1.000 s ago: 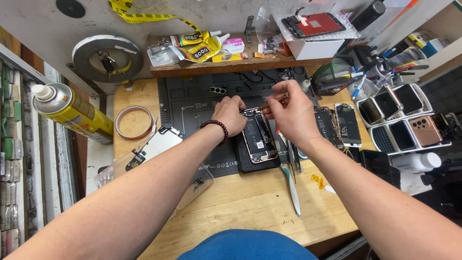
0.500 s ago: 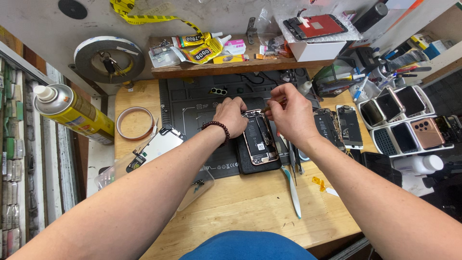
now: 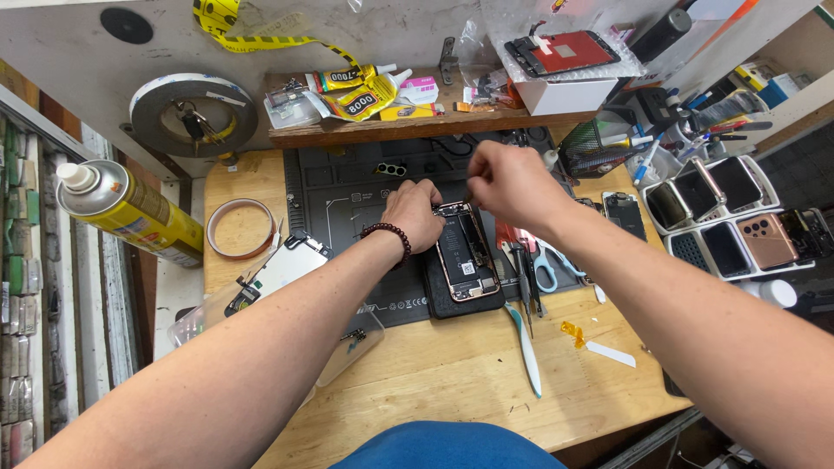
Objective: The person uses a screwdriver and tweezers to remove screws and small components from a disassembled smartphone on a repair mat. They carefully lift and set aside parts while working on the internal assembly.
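A person's left hand (image 3: 415,213) rests fingers curled against the top edge of one opened phone (image 3: 465,253), which lies on a dark pad at the centre of a black work mat (image 3: 347,191). The right hand (image 3: 512,181) hovers just above the phone's upper end, fingertips pressed together; whether they pinch anything cannot be told. One spray can (image 3: 130,211), one ring of tape (image 3: 241,227) and two glue tubes (image 3: 365,91) sit around the wooden bench (image 3: 434,373). A tray at right holds six phones (image 3: 725,217). A cluttered wooden shelf (image 3: 417,128) backs the mat.
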`<state>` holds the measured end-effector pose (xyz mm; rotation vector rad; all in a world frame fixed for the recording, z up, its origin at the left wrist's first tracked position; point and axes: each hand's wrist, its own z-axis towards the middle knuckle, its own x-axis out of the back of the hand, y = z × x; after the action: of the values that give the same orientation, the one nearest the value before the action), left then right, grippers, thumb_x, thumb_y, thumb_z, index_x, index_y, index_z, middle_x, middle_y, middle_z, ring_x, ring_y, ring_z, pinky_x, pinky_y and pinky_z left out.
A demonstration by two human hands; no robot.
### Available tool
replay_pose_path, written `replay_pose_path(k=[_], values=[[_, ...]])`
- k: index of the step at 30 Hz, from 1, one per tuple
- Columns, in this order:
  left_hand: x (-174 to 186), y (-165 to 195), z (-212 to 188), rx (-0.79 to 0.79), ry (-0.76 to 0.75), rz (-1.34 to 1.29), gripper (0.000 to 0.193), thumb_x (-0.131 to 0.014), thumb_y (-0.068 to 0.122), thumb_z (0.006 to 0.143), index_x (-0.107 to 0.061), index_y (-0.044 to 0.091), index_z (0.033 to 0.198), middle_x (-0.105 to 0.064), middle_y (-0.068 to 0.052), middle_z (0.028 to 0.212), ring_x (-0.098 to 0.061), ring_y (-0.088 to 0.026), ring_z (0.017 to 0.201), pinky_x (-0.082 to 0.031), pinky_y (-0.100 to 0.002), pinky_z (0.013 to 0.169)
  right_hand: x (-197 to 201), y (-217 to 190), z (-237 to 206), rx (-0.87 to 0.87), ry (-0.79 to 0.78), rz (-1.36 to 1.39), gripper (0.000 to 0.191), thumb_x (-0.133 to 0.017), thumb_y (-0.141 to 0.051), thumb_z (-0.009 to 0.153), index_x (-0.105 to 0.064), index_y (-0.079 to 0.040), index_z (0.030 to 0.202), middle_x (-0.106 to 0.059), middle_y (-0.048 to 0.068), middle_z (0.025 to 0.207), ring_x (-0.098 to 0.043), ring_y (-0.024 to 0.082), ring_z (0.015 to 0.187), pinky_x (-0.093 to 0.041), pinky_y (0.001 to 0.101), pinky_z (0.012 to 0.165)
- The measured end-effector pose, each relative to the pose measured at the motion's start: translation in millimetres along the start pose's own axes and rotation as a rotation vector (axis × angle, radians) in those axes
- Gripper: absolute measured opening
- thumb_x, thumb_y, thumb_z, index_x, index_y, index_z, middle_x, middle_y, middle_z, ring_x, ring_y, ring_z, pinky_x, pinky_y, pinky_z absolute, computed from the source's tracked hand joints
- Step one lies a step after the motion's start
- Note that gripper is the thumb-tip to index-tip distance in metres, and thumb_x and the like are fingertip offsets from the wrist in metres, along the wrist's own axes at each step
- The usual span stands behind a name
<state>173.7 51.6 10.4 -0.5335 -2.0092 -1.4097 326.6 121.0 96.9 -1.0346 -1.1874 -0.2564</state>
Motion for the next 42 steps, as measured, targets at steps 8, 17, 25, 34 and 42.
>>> replay_pose_path(k=[8, 17, 25, 34, 42], values=[[3, 1, -2, 0.024, -0.019, -0.012, 0.038, -0.08, 0.018, 0.082, -0.065, 0.015, 0.118, -0.055, -0.009, 0.131, -0.048, -0.031, 0.132, -0.045, -0.044, 0.11, 3, 3, 22, 0.206, -0.072, -0.071, 0.021, -0.07, -0.003, 0.08, -0.069, 0.001, 0.1, -0.076, 0.014, 0.085, -0.076, 0.025, 0.079, -0.059, 0.037, 0.073], [3, 4, -2, 0.028, -0.024, -0.007, 0.039, -0.08, 0.018, 0.082, -0.066, 0.014, 0.119, -0.055, -0.009, 0.132, -0.049, -0.031, 0.133, -0.045, -0.043, 0.11, 10, -4, 0, -0.009, -0.048, 0.105, 0.014, -0.067, -0.006, 0.09, -0.065, 0.002, 0.102, -0.076, 0.012, 0.084, -0.078, 0.019, 0.074, -0.061, 0.0328, 0.066], [3, 4, -2, 0.022, -0.024, -0.001, 0.04, -0.08, 0.018, 0.082, -0.066, 0.014, 0.12, -0.055, -0.009, 0.132, -0.048, -0.031, 0.133, -0.045, -0.043, 0.111, 6, -4, -1, -0.01, -0.026, 0.068, 0.013, -0.068, -0.007, 0.089, -0.066, 0.001, 0.099, -0.076, 0.013, 0.084, -0.079, 0.021, 0.074, -0.061, 0.0341, 0.067], [4, 5, -2, 0.039, -0.031, -0.002, 0.039, -0.08, 0.019, 0.083, -0.066, 0.015, 0.119, -0.055, -0.008, 0.132, -0.047, -0.03, 0.134, -0.045, -0.044, 0.11, 1, -5, 4, 0.199, -0.008, -0.129, 0.016, -0.073, -0.01, 0.086, -0.071, -0.001, 0.098, -0.075, 0.018, 0.088, -0.075, 0.033, 0.083, -0.058, 0.0396, 0.075], [3, 5, 0, 0.034, -0.038, 0.005, 0.039, -0.08, 0.02, 0.083, -0.066, 0.015, 0.118, -0.055, -0.008, 0.132, -0.049, -0.03, 0.133, -0.045, -0.043, 0.11, 18, -11, 9, 0.069, -0.119, -0.383, 0.031, -0.075, -0.036, 0.092, -0.077, -0.005, 0.093, -0.073, 0.021, 0.084, -0.071, 0.039, 0.083, -0.056, 0.0469, 0.077]])
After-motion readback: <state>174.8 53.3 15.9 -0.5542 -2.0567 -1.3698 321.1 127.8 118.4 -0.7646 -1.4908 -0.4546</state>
